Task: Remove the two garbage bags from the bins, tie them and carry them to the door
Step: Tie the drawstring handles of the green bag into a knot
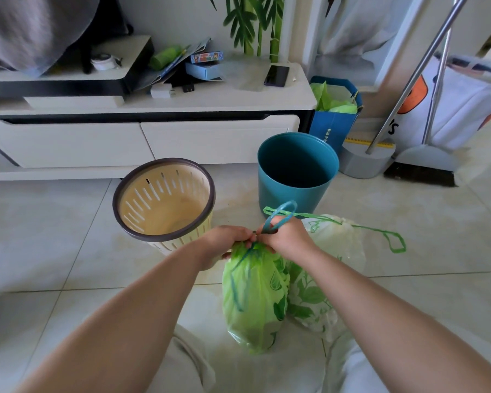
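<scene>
A bright green garbage bag (253,296) stands on the floor tiles between my arms. My left hand (224,245) grips its gathered neck. My right hand (287,236) pinches its blue drawstring (281,214), which loops up above my fingers. Just right of it lies a white leaf-printed garbage bag (329,251), its neck drawn together, with a green drawstring (391,239) trailing to the right. A cream slotted bin (165,199) with a dark rim and a teal bin (295,171) stand behind; neither has a bag inside.
A low white TV cabinet (142,137) runs along the back with a phone (277,75) and clutter on top. A blue paper bag (333,120), a grey dustpan (363,160) and a broom (423,165) stand at the right. My knees are at the bottom edge.
</scene>
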